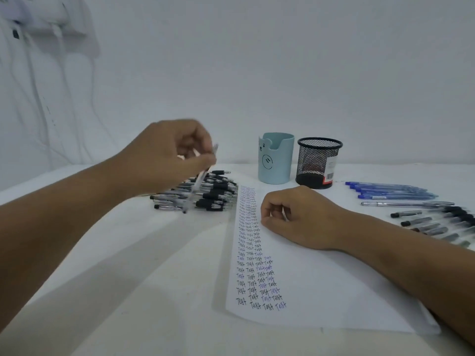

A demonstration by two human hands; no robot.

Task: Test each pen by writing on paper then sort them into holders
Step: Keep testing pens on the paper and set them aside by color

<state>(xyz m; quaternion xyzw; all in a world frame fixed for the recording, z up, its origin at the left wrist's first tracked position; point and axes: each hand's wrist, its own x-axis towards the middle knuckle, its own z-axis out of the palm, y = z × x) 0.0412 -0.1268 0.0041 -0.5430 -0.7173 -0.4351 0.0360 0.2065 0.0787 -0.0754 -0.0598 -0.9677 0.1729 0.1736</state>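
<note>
My left hand is raised above the table and pinches a clear-barrelled pen that hangs tip down over a pile of black-grip pens. My right hand rests on the white paper with its fingers loosely curled and nothing in them. The paper carries columns of the word "Test" in black and blue ink. Behind the paper stand a light blue bear holder and a black mesh holder.
Several blue pens lie in a row at the right, with a silver pen and several dark pens nearer the table's right edge. White cables hang on the wall at the far left.
</note>
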